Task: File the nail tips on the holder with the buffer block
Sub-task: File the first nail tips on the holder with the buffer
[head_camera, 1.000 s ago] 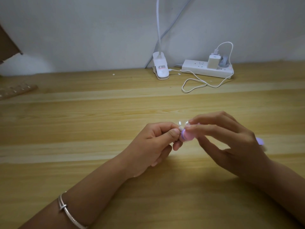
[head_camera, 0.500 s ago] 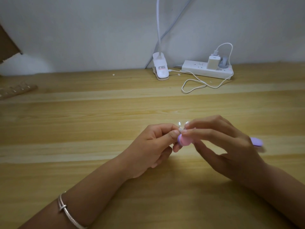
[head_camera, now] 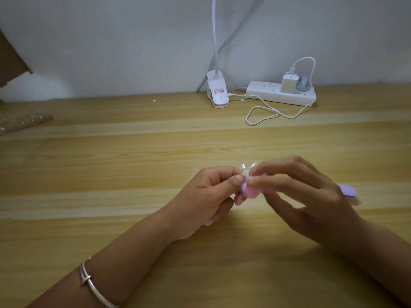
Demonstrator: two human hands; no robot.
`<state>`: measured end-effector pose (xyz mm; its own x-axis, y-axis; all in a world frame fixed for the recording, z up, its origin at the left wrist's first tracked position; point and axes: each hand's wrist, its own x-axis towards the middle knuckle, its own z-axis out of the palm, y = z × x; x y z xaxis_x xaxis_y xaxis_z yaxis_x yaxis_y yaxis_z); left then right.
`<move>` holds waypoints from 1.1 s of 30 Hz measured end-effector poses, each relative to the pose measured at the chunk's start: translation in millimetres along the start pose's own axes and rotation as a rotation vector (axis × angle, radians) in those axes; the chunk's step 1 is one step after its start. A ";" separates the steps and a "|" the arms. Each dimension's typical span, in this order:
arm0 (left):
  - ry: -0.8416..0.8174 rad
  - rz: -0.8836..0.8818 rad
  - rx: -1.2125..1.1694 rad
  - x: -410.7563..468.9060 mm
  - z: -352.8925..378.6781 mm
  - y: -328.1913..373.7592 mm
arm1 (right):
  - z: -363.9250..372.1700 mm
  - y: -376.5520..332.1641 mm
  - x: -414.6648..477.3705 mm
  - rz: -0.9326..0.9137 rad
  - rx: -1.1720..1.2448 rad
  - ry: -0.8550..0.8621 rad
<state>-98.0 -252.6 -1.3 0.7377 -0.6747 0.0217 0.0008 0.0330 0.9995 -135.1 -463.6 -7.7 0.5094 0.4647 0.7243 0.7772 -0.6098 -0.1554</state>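
Observation:
My left hand (head_camera: 206,196) pinches a small holder between thumb and forefinger; its clear nail tips (head_camera: 243,167) stick up just above the fingers, and most of the holder is hidden. My right hand (head_camera: 304,194) grips a long pink and purple buffer block (head_camera: 250,190). The block's pink near end lies against the tips beside my left thumb, and its purple far end (head_camera: 347,190) pokes out past the back of my right hand. Both hands hover over the middle of the wooden table (head_camera: 133,165).
At the back by the wall stand a white clip lamp base (head_camera: 216,94) and a white power strip (head_camera: 281,94) with a charger and a looping white cable (head_camera: 264,114). A tan strip with small pieces (head_camera: 22,123) lies at the far left.
The buffer block's pink end has shifted slightly back and forth against the nail tips. My left hand has stayed in place with the holder.

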 end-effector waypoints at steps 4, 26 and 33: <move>-0.013 -0.008 -0.002 0.3 0.3 0.3 | -4.9 5.4 0.0 0.057 -0.016 0.039; -0.030 -0.007 -0.025 0.8 -0.2 -0.8 | -0.1 1.9 -0.5 0.056 0.034 0.049; -0.023 -0.015 -0.025 0.8 -0.8 -0.4 | -2.8 5.4 -0.4 0.056 0.021 0.035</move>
<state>-96.9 -252.5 -1.6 0.7220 -0.6918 0.0075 0.0285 0.0407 0.9988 -132.2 -468.9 -7.0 0.5392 0.4075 0.7370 0.7556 -0.6206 -0.2096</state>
